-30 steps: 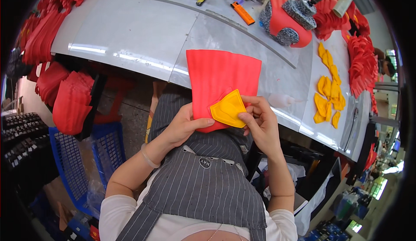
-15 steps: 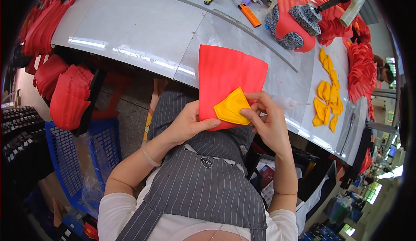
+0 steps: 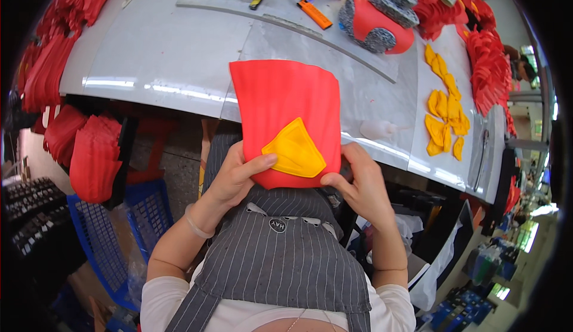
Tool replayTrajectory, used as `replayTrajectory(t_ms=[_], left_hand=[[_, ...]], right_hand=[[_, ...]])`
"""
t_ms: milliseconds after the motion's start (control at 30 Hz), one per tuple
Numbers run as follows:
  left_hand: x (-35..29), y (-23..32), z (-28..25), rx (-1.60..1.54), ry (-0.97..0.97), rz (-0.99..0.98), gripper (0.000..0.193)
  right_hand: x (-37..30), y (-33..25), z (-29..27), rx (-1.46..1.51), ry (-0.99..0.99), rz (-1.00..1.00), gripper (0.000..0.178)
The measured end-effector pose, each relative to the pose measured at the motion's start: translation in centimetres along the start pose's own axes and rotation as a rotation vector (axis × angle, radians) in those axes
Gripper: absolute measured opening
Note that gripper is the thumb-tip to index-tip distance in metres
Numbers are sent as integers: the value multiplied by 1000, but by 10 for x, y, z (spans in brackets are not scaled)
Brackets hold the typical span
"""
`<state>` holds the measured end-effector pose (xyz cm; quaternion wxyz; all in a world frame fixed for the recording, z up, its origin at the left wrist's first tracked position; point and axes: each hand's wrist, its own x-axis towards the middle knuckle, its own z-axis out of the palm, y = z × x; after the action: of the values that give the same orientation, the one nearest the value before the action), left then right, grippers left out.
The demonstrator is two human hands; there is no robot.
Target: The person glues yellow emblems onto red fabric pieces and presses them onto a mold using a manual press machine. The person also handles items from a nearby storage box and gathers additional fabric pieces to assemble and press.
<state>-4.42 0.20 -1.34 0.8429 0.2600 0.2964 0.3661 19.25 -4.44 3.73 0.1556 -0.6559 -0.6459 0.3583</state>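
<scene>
A red foam-like sheet (image 3: pixel 286 93), wider toward its far edge, is held up over my lap between both hands. On its lower part lies a yellow pointed piece (image 3: pixel 295 150) with a raised border. My left hand (image 3: pixel 236 174) grips the sheet's left edge, its thumb pressed on the yellow piece's left corner. My right hand (image 3: pixel 361 180) pinches the sheet's lower right edge, the thumb in front near the yellow piece's right corner. The other fingers of both hands are partly hidden behind the sheet.
Across the grey table (image 3: pixel 161 51) lie an orange-handled cutter (image 3: pixel 314 14), a clear bottle (image 3: pixel 379 130) and several yellow pieces (image 3: pixel 447 111). A speckled grey block form (image 3: pixel 382 19) carries a red piece. Red stacks (image 3: pixel 486 69) stand right; a blue crate (image 3: pixel 107 236) sits lower left.
The red sheet has shifted left and turned. The yellow piece has rotated on it, its point now upward. My right hand has moved from the yellow piece to the sheet's right edge.
</scene>
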Motion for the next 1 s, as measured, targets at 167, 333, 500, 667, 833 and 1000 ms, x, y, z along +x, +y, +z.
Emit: replayTrajectory(t_ms=[167, 333, 500, 667, 833, 1000], left_hand=[[4, -7, 14, 90, 38, 79, 41], [6, -11, 23, 261, 49, 157, 41], [6, -13, 32, 229, 83, 151, 41], [5, -10, 42, 200, 95, 166, 44], [9, 13, 46, 167, -55, 132, 49], [9, 29, 54, 225, -57, 256, 53]], right_hand=[[6, 2, 23, 953, 88, -106, 58], [11, 3, 23, 1260, 112, -38, 61], [14, 3, 17, 1266, 128, -33, 63], [16, 1, 8, 1079, 165, -166, 66], [9, -17, 0, 1121, 205, -205, 68], [8, -33, -38, 699, 169, -263, 64]])
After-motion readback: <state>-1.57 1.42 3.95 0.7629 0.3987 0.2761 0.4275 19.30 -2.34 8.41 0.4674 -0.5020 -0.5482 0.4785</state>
